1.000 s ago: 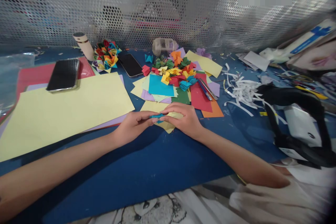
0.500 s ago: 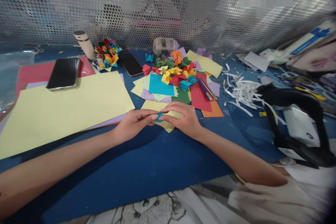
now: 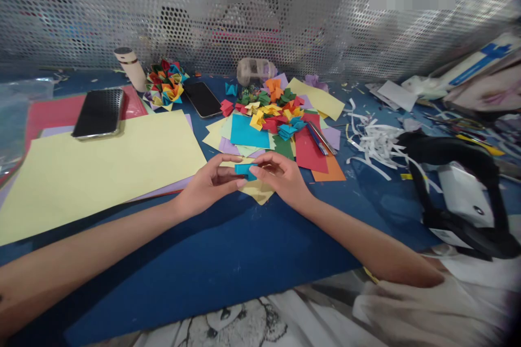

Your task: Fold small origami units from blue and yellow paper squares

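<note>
My left hand (image 3: 207,184) and my right hand (image 3: 280,176) meet over the blue table mat, both pinching a small folded teal paper piece (image 3: 245,171) between fingertips and thumbs. Under them lies a pale yellow paper square (image 3: 257,190). Just beyond sits a pile of coloured paper squares (image 3: 260,138) topped with several small folded pieces (image 3: 277,111).
A large yellow sheet (image 3: 101,165) lies at left with a phone (image 3: 99,114) on it. A second phone (image 3: 202,100), a multicoloured paper ball (image 3: 165,85), a white cylinder (image 3: 130,68) and a clear jar (image 3: 254,70) stand at the back. White paper shreds (image 3: 374,138) and a black strap (image 3: 456,173) lie at right.
Both hands have lifted slightly off the yellow square and opened their grip wider. The teal piece, a thin strip a second ago, now shows as a wider folded shape.
</note>
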Demonstrator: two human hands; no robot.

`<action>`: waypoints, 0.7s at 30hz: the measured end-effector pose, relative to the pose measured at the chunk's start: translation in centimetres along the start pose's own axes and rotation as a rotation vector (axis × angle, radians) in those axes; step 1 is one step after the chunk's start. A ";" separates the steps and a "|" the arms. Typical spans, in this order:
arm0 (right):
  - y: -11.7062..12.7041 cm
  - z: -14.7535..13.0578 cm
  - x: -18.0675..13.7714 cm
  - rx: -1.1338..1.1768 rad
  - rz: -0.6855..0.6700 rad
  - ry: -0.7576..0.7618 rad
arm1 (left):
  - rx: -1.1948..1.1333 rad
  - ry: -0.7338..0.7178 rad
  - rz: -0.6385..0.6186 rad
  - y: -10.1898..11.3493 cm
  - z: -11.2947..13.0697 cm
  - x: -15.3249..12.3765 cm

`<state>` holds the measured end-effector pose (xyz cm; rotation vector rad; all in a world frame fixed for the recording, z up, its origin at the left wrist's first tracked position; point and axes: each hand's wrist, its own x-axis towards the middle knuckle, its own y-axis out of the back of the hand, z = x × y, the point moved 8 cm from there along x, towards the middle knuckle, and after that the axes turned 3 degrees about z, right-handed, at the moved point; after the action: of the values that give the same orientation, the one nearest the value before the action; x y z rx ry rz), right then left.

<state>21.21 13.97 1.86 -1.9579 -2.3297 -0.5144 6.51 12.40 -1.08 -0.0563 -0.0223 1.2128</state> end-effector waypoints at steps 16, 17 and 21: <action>-0.1 0.6 -0.3 0.020 0.008 -0.053 | -0.030 0.027 0.144 1.4 -0.4 0.5; -0.2 0.6 -0.3 0.017 0.007 -0.056 | -0.024 0.034 0.161 1.5 -0.4 0.4; -0.8 1.7 -0.7 0.107 -0.024 -0.203 | -0.016 0.050 0.175 1.7 -0.4 0.3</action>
<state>20.90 13.73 -0.11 -2.0212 -2.4418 -0.1952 5.07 13.28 -1.54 -0.1040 0.0166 1.3856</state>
